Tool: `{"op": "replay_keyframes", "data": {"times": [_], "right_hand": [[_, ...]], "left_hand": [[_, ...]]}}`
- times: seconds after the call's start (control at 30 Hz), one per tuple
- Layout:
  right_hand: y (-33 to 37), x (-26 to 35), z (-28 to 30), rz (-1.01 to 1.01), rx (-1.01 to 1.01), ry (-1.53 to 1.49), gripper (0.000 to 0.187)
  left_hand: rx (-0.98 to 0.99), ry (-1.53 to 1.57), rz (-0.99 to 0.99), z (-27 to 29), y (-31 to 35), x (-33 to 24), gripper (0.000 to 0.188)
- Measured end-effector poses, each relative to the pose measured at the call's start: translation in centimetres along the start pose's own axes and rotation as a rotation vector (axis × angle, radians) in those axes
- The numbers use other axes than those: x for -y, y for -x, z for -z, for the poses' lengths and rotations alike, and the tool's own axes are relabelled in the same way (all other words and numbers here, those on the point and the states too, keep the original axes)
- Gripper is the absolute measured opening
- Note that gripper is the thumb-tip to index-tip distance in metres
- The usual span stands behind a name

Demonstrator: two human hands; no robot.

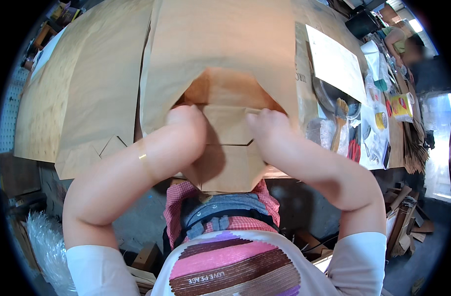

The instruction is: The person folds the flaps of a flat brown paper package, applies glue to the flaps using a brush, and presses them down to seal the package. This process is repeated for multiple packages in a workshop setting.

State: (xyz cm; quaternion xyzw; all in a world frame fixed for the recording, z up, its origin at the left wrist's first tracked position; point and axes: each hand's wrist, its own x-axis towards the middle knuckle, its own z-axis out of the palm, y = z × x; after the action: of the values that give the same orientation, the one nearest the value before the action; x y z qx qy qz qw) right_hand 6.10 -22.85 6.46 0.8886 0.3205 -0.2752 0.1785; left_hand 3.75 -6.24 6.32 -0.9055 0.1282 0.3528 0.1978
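While left hand (187,121) and right hand (269,123) work the paper bag (223,44), spread it evenly; cannot tell either grip

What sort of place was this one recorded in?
Probably a small workshop or packing area: a large brown paper bag lies in front, a wooden-handled brush sits among supplies to the right, and clear plastic wrap is bundled at lower left.

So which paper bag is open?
The middle bag, near end gaping at the left hand and right hand; the bag on its left lies flat.
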Motion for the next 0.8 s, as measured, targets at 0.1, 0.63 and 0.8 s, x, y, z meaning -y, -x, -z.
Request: {"op": "replay_keyframes", "data": {"times": [0.1, 0.63, 0.8], "right_hand": [[1.8, -3.2, -2.9, -0.088, -0.231, -0.033, 0.04], [-0.6, -5.8, -1.1, 0.111, -0.226, -0.643, 0.019], [-1.5, -4.2, -4.1, 0.034, -0.551, -0.412, 0.025]], "left_hand": [[-0.247, 0.302, 0.026, -2.8, 3.2, 4.3, 0.059], [-0.351, 0.76, -0.385, -3.1, 1.6, 7.1, 0.044], [-0.569, 0.843, 0.042, -4.5, 0.5, 2.7, 0.027]]}}
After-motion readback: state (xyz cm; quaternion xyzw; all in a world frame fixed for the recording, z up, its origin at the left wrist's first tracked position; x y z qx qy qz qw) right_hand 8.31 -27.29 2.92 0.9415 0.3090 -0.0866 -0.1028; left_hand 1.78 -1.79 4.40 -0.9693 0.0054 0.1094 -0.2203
